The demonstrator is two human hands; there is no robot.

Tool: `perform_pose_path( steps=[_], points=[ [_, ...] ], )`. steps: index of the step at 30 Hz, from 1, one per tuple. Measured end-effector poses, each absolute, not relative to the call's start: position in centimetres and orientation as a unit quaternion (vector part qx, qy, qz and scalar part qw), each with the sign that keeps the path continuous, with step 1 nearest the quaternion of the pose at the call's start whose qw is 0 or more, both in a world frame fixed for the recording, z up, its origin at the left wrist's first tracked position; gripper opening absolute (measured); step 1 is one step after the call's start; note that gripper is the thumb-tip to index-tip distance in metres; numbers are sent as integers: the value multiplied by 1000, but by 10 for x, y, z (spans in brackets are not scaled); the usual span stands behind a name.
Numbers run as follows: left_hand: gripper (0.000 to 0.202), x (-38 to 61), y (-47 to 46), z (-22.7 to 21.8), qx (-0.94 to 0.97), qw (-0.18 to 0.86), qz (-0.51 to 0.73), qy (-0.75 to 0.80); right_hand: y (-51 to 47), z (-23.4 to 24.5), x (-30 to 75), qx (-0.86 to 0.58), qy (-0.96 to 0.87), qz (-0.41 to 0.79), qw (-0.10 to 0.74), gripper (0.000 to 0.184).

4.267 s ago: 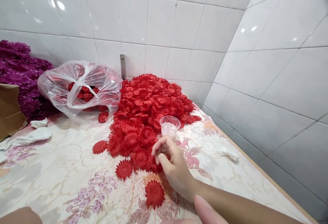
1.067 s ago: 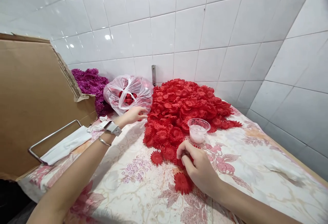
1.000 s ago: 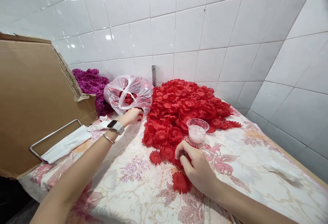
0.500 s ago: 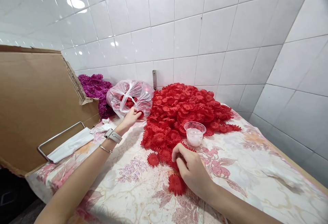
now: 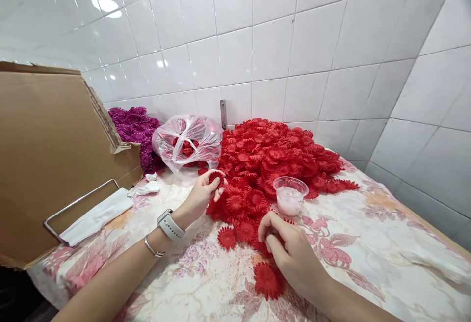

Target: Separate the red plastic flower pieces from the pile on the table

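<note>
My left hand, with a white watch on its wrist, is closed on a red fabric flower lifted just left of the big red flower pile. My right hand rests on the flowered cloth at the pile's near edge, its fingers curled and pinched on something red I cannot make out. A small clear plastic cup with white stuff in it stands just beyond that hand. Loose red flowers lie by the wrist.
A clear plastic bag with red flowers sits against the tiled wall, with purple flowers to its left. A cardboard box stands at the left edge, with a metal handle and white paper beside it. Tiled walls close the back and right.
My left hand has come back from the plastic bag toward me, holding a red flower. My right hand has stayed at the pile's near edge.
</note>
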State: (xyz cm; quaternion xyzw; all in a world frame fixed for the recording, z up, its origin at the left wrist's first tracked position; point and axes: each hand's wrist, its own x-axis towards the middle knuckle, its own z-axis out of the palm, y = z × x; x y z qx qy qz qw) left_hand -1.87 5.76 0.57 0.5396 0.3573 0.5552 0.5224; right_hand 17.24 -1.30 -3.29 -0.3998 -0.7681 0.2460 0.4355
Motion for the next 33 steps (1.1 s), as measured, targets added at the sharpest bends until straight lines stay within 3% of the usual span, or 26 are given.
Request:
perform_pose_path(
  steps=[3,9,17,22,29,33],
  points=[
    [10,-19,57,7,521,530,571,348,-13,-33,174,-415,-759,264,426,19],
    [32,-24,61,11,443,585,603,314,-12,-36,175,-428,-755,277,413,18],
    [26,-22,63,9,431,580,596,350,-12,-36,175,-425,-754,287,411,17],
    [33,-24,66,-1,484,485,587,432,-11,-35,175,-426,-754,284,412,18],
    [17,-29,61,10,587,356,570,451,-12,-34,175,-424,-752,284,417,19],
    [15,-29,36,36,776,187,417,435,-13,-34,176,-419,-760,276,412,20]
  ],
)
